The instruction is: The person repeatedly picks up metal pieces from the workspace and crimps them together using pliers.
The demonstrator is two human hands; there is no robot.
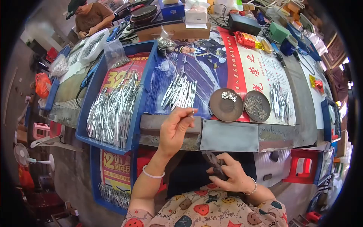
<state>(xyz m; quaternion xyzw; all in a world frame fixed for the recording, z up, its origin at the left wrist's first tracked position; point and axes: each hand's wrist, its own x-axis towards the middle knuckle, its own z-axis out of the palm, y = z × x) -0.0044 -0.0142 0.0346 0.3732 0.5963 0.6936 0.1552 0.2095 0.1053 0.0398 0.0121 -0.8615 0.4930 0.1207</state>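
My left hand [177, 126] is raised over the table's front edge, thumb and index finger pinched on a tiny metal piece [192, 113]. Below the edge, near my lap, my right hand [232, 176] grips dark pliers [214, 162]. Just beyond my left hand lies a pile of silver metal strips [180, 92] on the poster. To its right stand two round brown dishes: one [223, 109] holds small shiny discs [228, 95], the other [257, 115] holds tiny metal bits [256, 105]. More thin metal strips [280, 102] lie to the right of the dishes.
A blue tray [149, 75] full of metal strips stands at the left, another blue tray [94, 178] below it. A metal plate [230, 135] lies at the front edge. Boxes and bags line the back. Another person [94, 17] sits at the far left.
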